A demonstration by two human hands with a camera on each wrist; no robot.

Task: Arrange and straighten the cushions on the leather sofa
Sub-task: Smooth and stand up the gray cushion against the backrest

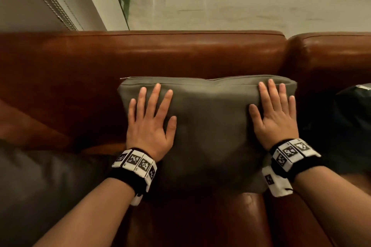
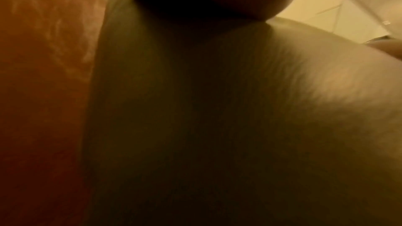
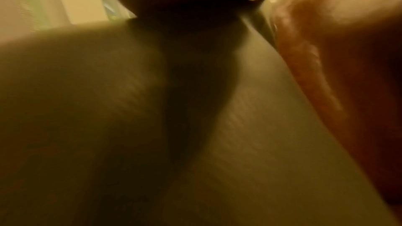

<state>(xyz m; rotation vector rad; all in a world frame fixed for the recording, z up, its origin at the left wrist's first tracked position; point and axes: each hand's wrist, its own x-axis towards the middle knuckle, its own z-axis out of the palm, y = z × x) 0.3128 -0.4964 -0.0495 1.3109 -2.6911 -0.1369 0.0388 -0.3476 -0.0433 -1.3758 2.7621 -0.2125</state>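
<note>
Brown leather covered the sofa [image 1: 180, 54], and a grey-green cushion [image 1: 208, 126] stood on the seat, leaning against the sofa's back. Its zip edge was at the top.

The left hand [image 1: 150, 126] lay flat on the left side of the cushion. Its fingers [image 1: 156, 96] were straight and spread apart, pointing up toward the zip edge. The right hand [image 1: 275, 120] lay flat on the right side in the same way, with its fingers [image 1: 271, 94] straight and a little spread. Neither hand gripped anything; both just pressed on the cloth. Each wrist wore a black band with black-and-white squares.

A dark grey cushion [image 1: 40, 186] lay on the seat to the left, near the left arm. Another dark cushion [image 1: 345, 126] sat at the right, just beside the grey-green one.

Both wrist views were dim and blurry. The left wrist view showed the cushion [image 2: 239, 109] close up with the sofa [image 2: 43, 75] beside it. The right wrist view showed the cushion [image 3: 108, 109] and the sofa [image 3: 348, 57] too.
</note>
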